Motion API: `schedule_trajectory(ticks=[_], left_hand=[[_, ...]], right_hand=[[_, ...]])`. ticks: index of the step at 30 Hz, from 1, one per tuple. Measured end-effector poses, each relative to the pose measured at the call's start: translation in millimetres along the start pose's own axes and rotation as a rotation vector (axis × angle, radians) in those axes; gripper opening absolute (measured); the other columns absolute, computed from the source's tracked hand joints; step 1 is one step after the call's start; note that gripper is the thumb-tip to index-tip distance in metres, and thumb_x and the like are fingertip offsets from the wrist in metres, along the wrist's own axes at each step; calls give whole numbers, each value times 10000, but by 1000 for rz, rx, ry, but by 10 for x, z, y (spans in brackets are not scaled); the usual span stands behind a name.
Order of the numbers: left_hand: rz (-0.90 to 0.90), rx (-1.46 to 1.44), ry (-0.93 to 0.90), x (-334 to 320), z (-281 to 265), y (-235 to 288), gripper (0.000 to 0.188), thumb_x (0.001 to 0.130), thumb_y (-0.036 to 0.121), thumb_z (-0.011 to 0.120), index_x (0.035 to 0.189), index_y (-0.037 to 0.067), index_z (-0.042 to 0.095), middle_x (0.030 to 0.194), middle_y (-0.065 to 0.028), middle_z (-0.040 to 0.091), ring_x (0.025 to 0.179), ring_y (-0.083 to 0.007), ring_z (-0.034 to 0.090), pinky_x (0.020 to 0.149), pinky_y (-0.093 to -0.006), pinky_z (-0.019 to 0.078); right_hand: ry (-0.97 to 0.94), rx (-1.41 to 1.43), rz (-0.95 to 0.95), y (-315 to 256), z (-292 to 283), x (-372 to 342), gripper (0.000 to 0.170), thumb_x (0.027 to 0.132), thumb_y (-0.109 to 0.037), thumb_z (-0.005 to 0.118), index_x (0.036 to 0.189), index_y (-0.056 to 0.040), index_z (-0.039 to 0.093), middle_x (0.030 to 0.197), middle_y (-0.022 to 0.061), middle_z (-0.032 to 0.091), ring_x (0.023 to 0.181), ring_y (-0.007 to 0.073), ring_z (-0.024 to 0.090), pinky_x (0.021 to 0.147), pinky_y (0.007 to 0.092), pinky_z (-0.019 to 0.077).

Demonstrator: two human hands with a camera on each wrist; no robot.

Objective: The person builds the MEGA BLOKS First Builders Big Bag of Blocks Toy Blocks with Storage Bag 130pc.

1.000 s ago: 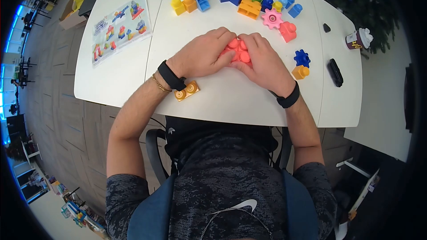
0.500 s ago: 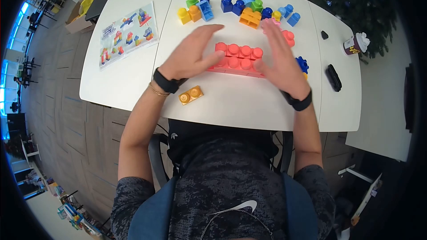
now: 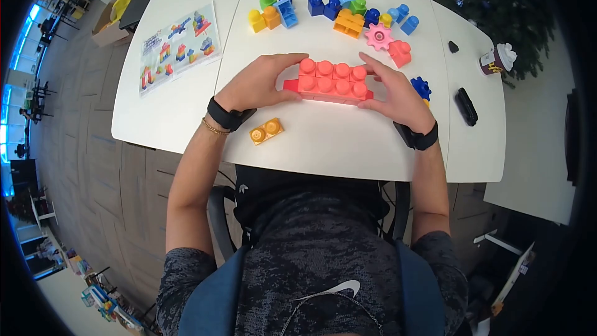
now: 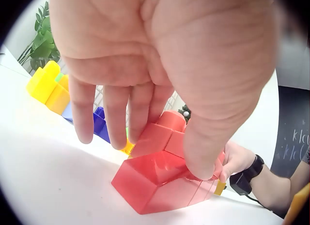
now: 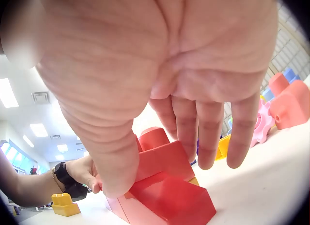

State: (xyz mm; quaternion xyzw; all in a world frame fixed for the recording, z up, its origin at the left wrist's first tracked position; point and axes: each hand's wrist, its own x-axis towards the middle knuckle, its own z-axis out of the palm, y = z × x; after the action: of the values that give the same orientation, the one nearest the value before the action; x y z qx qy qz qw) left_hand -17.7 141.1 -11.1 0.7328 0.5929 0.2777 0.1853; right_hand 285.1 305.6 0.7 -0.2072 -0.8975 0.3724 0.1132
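A long red toy-brick build [image 3: 333,81], with two rows of round studs on top and sloped ends, lies on the white table [image 3: 298,140] in the head view. My left hand [image 3: 258,84] grips its left end, thumb on the near side and fingers at the far side. At the opposite end my right hand [image 3: 403,101] holds it the same way. The left wrist view shows the glossy slope of the red build [image 4: 150,179] jutting out below the thumb. By my left wrist lies a gold two-stud brick [image 3: 267,131].
Along the far side stand several coloured bricks, among them an orange block [image 3: 349,23], a pink gear [image 3: 379,37] and a red brick [image 3: 400,53]. A blue gear [image 3: 421,88] lies beyond my right hand. To the left is a picture sheet [image 3: 180,48]; at right, a black case [image 3: 466,107] and a cup [image 3: 497,59].
A second ago both hands were close together over the red bricks. They then lifted apart, uncovering the long build, and now hold its two ends.
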Motion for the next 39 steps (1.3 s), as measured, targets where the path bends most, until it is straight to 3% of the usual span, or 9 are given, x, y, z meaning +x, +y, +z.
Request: schedule_trajectory(ticks=[5,9,17,23,24,25,28,32,39], left_hand=[[-38,-56,0,-9,39,28,740,809,188,938,1456,1,630,1400,-204,714,1281,-367,697,1108,-420,543],[-58,-98,-8,-5,51,51,706,819,154,925,1438,-9,628,1338,-200,740,1200,-348,746,1040,-409,584],[-88,-92,-63,9,31,17,748,823,187,933,1464,-9,603,1314,-210,742,1178,-334,759,1003,-419,599],[39,-2,176,-165,0,-72,894,795,456,941,1457,-44,608,1269,-256,748,1222,-403,716,1035,-459,573],[2,67,165,-195,-16,-138,890,807,513,916,1424,-62,631,1251,-269,751,1199,-413,723,1027,-457,576],[-35,137,155,-215,-49,-152,897,820,569,891,1391,-81,655,1233,-282,754,1176,-424,730,1019,-454,579],[-190,173,22,-263,-171,-155,879,858,657,814,1291,-102,713,1157,-312,760,1107,-440,749,985,-455,590],[-222,196,-17,-261,-211,-175,876,860,682,787,1236,-107,734,1073,-328,763,1033,-452,760,937,-456,600],[-271,331,-74,-193,-96,-14,784,849,681,778,972,-89,691,825,-293,722,848,-456,751,772,-503,587]], right_hand=[[-1,-58,-44,-30,1,-1,799,773,-116,950,1467,31,582,1386,226,683,1282,367,681,1102,412,540],[-4,32,-23,54,52,2,755,779,-85,938,1439,37,593,1357,224,687,1219,343,717,1072,394,570],[-60,-10,10,60,35,6,924,755,-95,954,1563,-3,515,1468,190,647,1308,308,675,1113,405,556],[144,91,-76,21,-198,-46,1088,755,-62,952,1678,-101,377,1564,184,593,1281,319,696,1117,396,540],[185,69,-94,139,-263,1,924,789,-70,930,1608,-100,503,1462,180,670,1228,314,720,1061,382,563],[187,69,-93,159,-339,36,924,789,-70,930,1608,-100,503,1462,180,670,1228,314,720,1061,382,563],[374,-260,85,135,-493,160,410,904,-121,839,1290,-22,744,1161,189,766,1069,333,747,950,387,587],[429,-397,-29,374,-563,408,377,919,-166,829,1256,-19,748,1148,174,767,1056,345,740,947,404,586],[202,-534,-98,426,-318,1106,347,919,-213,812,1195,-10,754,1138,184,765,1066,358,733,944,437,588]])
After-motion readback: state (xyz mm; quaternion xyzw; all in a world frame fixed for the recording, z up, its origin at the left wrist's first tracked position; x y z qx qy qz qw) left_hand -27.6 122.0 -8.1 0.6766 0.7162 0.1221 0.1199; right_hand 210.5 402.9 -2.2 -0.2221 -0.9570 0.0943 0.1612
